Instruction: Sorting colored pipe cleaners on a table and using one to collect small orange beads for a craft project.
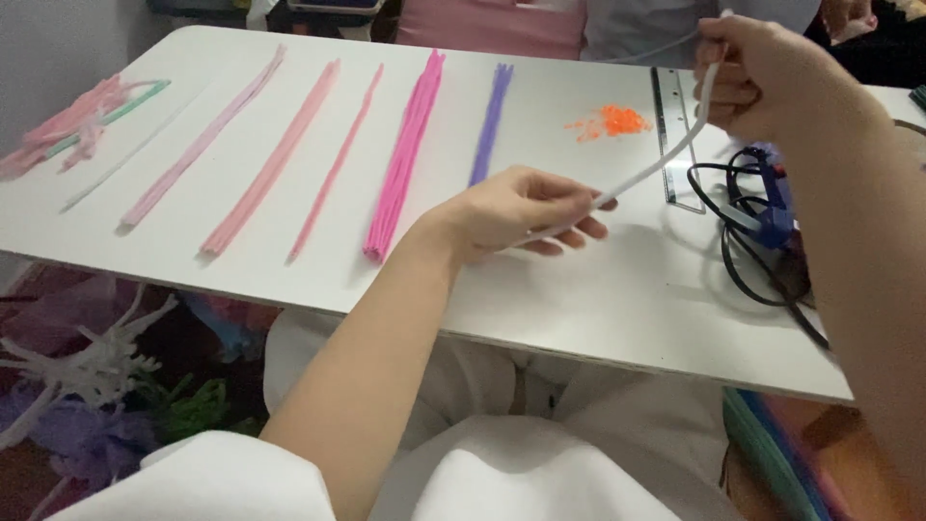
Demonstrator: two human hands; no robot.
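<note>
White-sleeved left hand (516,207) and right hand (762,77) each pinch an end of one white pipe cleaner (656,169), frame centre-right; sorted pink and purple stems (405,154) lie untouched on the bench (598,299).

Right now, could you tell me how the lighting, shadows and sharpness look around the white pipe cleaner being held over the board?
Head view: soft, even light, no glare on the white board. The left hand casts a faint shadow beneath it. The white pipe cleaner is slightly soft, as is the right hand. The purple pipe cleaners read clearly; the floor clutter at lower left is blurred.
</note>
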